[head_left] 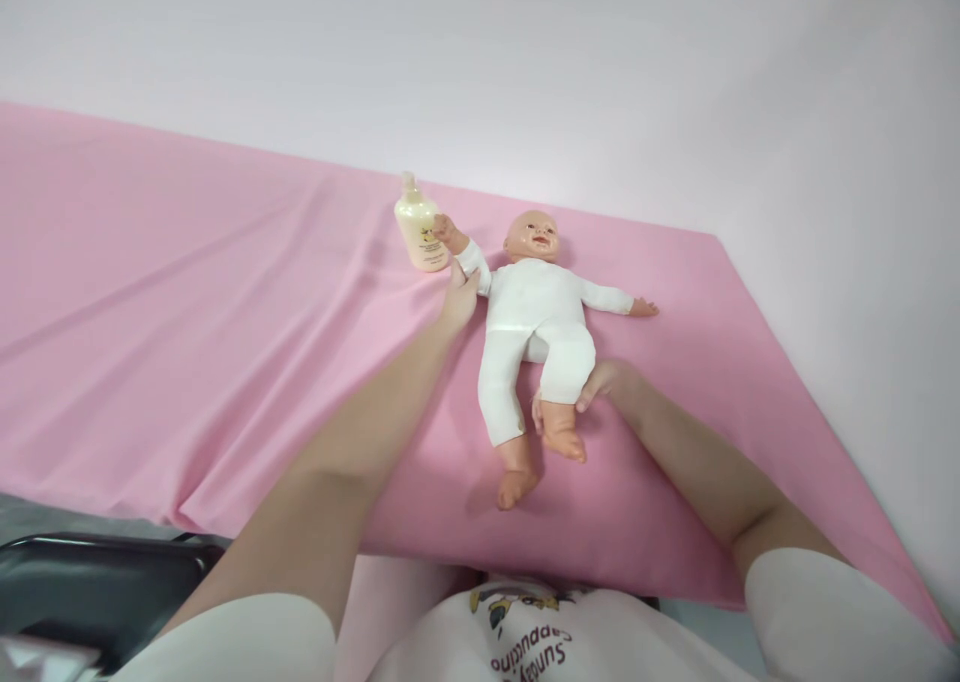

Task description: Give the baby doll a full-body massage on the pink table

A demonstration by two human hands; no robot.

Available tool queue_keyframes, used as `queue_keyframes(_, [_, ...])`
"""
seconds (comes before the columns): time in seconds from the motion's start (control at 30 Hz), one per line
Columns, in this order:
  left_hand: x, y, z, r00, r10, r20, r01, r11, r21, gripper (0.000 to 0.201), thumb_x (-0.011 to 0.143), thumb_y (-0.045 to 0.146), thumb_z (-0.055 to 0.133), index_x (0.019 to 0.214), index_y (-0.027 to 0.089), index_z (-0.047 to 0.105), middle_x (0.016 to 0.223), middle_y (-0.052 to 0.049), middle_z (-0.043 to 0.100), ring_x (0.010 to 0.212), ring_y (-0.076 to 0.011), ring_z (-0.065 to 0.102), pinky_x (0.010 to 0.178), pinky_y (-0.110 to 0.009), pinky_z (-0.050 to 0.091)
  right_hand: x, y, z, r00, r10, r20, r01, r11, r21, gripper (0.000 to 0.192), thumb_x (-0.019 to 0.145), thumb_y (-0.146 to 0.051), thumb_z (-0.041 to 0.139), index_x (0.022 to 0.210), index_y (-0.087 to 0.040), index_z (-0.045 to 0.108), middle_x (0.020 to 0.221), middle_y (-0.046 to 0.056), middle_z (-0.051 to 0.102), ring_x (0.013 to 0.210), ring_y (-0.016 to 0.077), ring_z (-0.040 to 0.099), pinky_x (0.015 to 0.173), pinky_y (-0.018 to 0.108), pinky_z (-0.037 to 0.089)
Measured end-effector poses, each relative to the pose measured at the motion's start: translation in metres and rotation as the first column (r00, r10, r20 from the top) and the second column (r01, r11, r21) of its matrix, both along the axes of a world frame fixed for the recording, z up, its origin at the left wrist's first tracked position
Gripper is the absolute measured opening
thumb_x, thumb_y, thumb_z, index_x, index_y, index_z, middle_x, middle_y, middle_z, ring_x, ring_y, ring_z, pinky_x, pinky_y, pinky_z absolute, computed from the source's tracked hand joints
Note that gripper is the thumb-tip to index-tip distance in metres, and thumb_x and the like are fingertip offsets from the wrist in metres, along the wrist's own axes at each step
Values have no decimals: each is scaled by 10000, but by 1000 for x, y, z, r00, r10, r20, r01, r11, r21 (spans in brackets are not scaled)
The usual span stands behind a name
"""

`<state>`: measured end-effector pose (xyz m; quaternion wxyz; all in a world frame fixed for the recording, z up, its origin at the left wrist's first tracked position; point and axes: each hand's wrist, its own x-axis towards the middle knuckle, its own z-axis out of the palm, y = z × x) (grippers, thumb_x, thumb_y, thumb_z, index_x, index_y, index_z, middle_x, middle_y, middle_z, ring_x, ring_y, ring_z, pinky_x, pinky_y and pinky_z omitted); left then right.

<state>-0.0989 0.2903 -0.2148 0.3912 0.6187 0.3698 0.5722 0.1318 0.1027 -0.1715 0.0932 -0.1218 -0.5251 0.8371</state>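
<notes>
A: And here is the doll, flat on its back on the pink-draped desk, right between the two hands!

B: Look at the long axis: head at the far side, feet pointing back toward the person, the whole body only slightly slanted.

A: The left hand is up high, thumb and fingers closed on the white sleeve of the doll's raised arm. Some of its fingertips are hidden, so their exact wrap can't be told.

B: Down low, the right hand comes in from the other side and cups the bent leg just above the ankle, thumb on the near side, fingers showing past it in the gap between the legs.

A: So it's a diagonal! Left hand nearer the shoulder, right hand nearer the foot, the torso crossing between them.

B: And the pump bottle stands upright just beyond the left hand. The doll's fist overlaps it in view; whether they touch, nobody can tell from here.
</notes>
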Motion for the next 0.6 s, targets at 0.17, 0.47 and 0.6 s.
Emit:
queue_keyframes(0.17, [4,-17,16,966,-181,-183,209,966,150,354,913,373,603,1234,225,622,1315,-115,680,1279,-284,612,1155,-501,456,-3,5,-10,948,16,-317,-10,1000,20,577,690,-629,827,952,-139,672,984,118,709,978,282,705,913,407,546])
queue_keyframes(0.47, [2,-22,32,890,-172,-422,323,891,318,411,822,168,533,1175,221,737,1310,-109,704,1257,-273,618,1170,-502,419,3,15,0,810,-489,-324,409,867,-286,521,724,-663,747,831,-196,542,899,45,615,905,225,645,877,387,561])
queue_keyframes(0.6, [2,-24,33,885,-172,-432,326,893,312,418,817,167,532,1175,221,741,1305,-108,707,1261,-273,615,1167,-495,425,2,11,4,766,-604,-220,542,791,-284,510,838,-706,584,807,-201,523,870,60,596,889,225,621,861,393,548])
